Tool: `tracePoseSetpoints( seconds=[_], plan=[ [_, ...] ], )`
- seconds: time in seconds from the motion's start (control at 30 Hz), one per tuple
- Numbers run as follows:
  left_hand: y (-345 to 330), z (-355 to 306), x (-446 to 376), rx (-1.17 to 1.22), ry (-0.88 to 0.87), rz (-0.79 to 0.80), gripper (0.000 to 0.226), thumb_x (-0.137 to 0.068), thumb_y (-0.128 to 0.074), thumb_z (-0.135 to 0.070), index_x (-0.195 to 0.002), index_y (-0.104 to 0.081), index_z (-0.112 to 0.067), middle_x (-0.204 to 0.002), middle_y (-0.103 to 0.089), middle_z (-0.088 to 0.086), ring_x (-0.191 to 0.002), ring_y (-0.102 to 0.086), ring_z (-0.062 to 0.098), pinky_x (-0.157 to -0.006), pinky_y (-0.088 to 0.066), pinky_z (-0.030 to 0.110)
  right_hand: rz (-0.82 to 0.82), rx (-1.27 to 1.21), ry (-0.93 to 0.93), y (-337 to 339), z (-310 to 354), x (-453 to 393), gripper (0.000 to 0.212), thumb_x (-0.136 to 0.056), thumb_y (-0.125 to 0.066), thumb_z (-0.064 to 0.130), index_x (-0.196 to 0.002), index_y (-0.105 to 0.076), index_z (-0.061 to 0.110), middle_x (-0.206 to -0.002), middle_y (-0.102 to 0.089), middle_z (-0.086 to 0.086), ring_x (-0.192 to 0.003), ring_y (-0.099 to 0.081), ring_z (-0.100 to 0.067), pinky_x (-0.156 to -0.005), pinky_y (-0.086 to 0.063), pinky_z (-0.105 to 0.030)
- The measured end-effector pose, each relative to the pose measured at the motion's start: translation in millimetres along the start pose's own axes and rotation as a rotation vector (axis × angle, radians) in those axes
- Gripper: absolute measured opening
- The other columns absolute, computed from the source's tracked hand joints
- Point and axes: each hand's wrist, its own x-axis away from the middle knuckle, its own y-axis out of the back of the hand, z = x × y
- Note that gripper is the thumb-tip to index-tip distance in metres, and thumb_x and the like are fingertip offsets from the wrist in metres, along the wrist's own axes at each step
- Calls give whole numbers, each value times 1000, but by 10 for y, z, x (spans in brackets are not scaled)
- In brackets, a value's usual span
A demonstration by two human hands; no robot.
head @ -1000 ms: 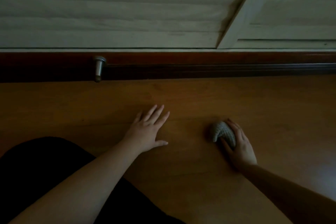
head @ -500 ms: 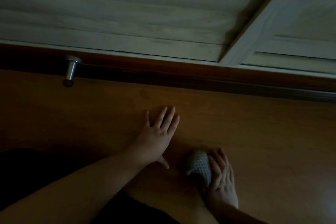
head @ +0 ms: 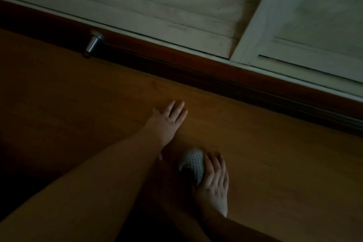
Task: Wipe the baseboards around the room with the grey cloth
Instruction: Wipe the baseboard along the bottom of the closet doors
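Right hand: fingers curled over the grey cloth, which is bunched into a ball and held against the wooden floor. Grip clamped on the cloth; the thumb side is hidden under the bundle. The cloth's exposed edge points up-left, toward the left forearm.

Left hand: fingers straight and slightly spread, palm flat on the floor, holding nothing. It lies just ahead of the cloth, between the cloth and the baseboard. The left thumb tip shows just beside the cloth, not touching it.

The baseboard is a dark reddish-brown strip running diagonally from upper left to lower right. Both hands are apart from it; a band of bare floor separates the left fingertips from its lower edge. Open floor extends to the right of the right hand up to the baseboard.

A metal door stop juts from the baseboard at upper left, well apart from both hands. Above the baseboard stand pale louvred panels. Lighting dim; lower-left corner too dark to read.
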Motion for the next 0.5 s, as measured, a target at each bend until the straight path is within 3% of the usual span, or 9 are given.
tracePoseSetpoints(
  seconds=[0.03, 0.1, 0.27, 0.4, 0.5],
  plan=[
    [22, -45, 46, 64, 46, 25, 150, -64, -92, -37, -152, 28, -18, -156, 41, 6, -150, 21, 35, -114, -24, 65, -71, 36, -19, 58, 68, -296, 71, -92, -40, 59, -144, -33, 11, -145, -40, -9, -141, -33, -34, -115, -23, -44],
    [4, -148, 97, 118, 117, 3, 137, -75, -85, -33, -153, 27, -23, -159, 37, 2, -152, 15, 31, -115, -23, 64, -39, 54, -69, 104, 165, -465, 69, -93, -37, 58, -144, -34, 11, -144, -43, -10, -140, -34, -35, -114, -27, -47],
    [-45, -164, 268, 29, 264, 142, 119, -85, -70, -57, -153, 25, -32, -164, 25, -4, -153, 8, 28, -119, -15, 60, -2, 1, -85, 135, 195, -365, 66, -92, -40, 53, -143, -34, 12, -142, -49, -12, -140, -36, -34, -112, -34, -51],
    [71, -65, 555, 39, 272, 75, 103, -93, -55, -61, -153, 24, -34, -165, 19, -3, -154, 7, 26, -121, -11, 54, 44, -31, -91, 144, 206, -359, 65, -95, -36, 54, -146, -30, 14, -150, -40, -12, -145, -26, -31, -119, -20, -46],
    [-80, -97, 666, 175, 282, 101, 103, -94, -57, -58, -153, 23, -33, -166, 16, 0, -154, 6, 29, -121, -12, 55, 49, -56, -93, 177, 254, -383, 66, -95, -35, 54, -147, -28, 14, -152, -37, -11, -147, -23, -29, -120, -14, -43]
  ],
)
